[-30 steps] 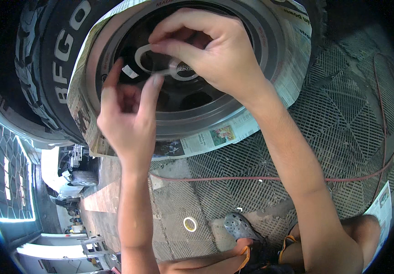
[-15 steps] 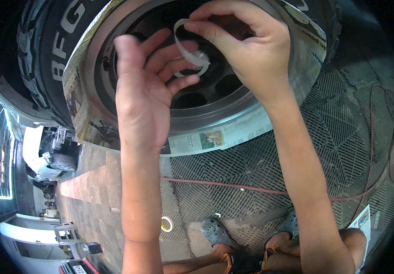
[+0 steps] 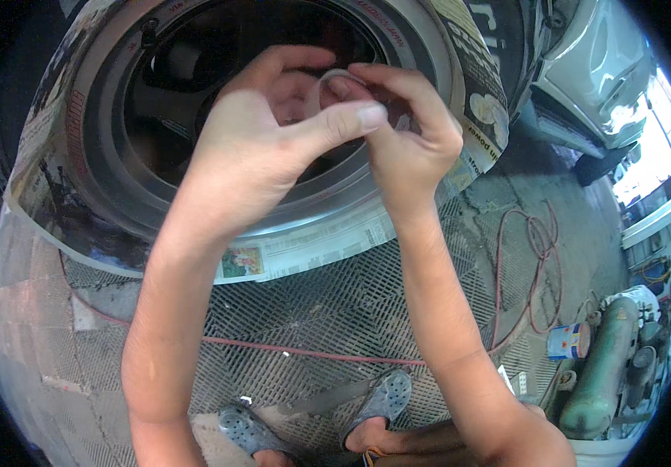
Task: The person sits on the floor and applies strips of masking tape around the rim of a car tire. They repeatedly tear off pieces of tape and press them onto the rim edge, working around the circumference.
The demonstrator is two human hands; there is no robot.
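My right hand (image 3: 413, 132) is closed on a pale, translucent strip of tape (image 3: 324, 87), which curls in a loop toward my left hand. My left hand (image 3: 261, 148) is beside it, thumb stretched across to the right hand and fingers apart in a loose curve; whether its fingertips touch the strip is hidden. Both hands are in front of a grey wheel rim (image 3: 129, 183) with a dark centre. Newspaper sheets (image 3: 320, 247) ring the rim and cover the tyre around it.
A red hose (image 3: 312, 356) crosses the grated floor mat (image 3: 312, 311) and coils at the right. Farther right are a green cylinder (image 3: 604, 373) and a blue-and-white can (image 3: 567, 341). My shoes (image 3: 250, 428) stand below. A silver vehicle body part (image 3: 592, 78) is at the upper right.
The view has swung to the right. My hands have come together, the left thumb now reaching to the right hand, and the strip is bent into a tighter loop.
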